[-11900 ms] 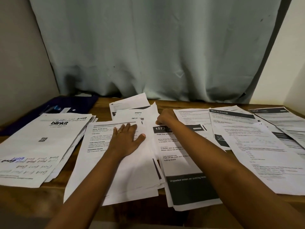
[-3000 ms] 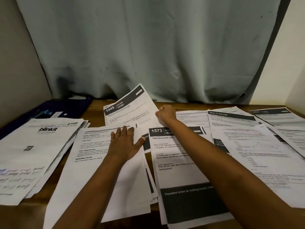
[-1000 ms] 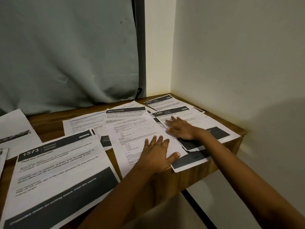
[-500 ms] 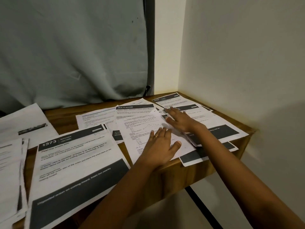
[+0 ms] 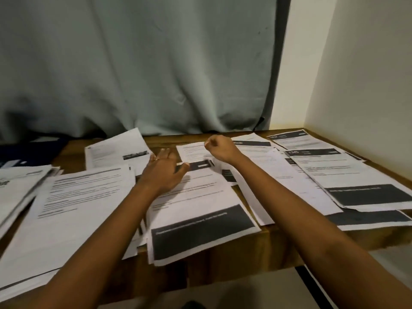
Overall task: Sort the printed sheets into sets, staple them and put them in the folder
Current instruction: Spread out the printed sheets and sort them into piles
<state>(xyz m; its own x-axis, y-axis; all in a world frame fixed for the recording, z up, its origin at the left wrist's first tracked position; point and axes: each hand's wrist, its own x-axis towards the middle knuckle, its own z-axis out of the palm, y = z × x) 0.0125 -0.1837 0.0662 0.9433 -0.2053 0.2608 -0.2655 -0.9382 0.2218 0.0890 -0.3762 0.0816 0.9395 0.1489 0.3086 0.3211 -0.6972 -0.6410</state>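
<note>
— Two hands, both yours, are out over the papers. Your left hand (image 5: 163,172) lies over the top of the middle sheet (image 5: 196,197), the one with a dark block across its near end.
— And the fingers?
— Straight and close together, with the thumb spread out to the right and a ring (image 5: 156,159) on one of them. The picture is blurred, so I cannot tell whether your palm presses the paper or only hangs over it.
— The right?
— Your right hand (image 5: 219,149) is farther back, its fingers curled into a fist above the top edge of the far sheet (image 5: 191,150). Whether they pinch that paper I cannot tell.
— Where does the rest lie?
— Spread across the wooden surface (image 5: 174,139). To your left, a large text sheet (image 5: 78,208) overhangs the near edge, and a stack (image 5: 17,186) lies just beside it at the left edge of the view. Behind those, a tilted sheet (image 5: 116,150) lies near the curtain (image 5: 133,63). To your right, the overlapping right-hand sheets (image 5: 356,175), some with dark blocks, reach the corner by the wall (image 5: 367,85).
— The folder?
— The dark blue folder (image 5: 33,150) is far back on your left, beyond the stack and well apart from both your hands.
</note>
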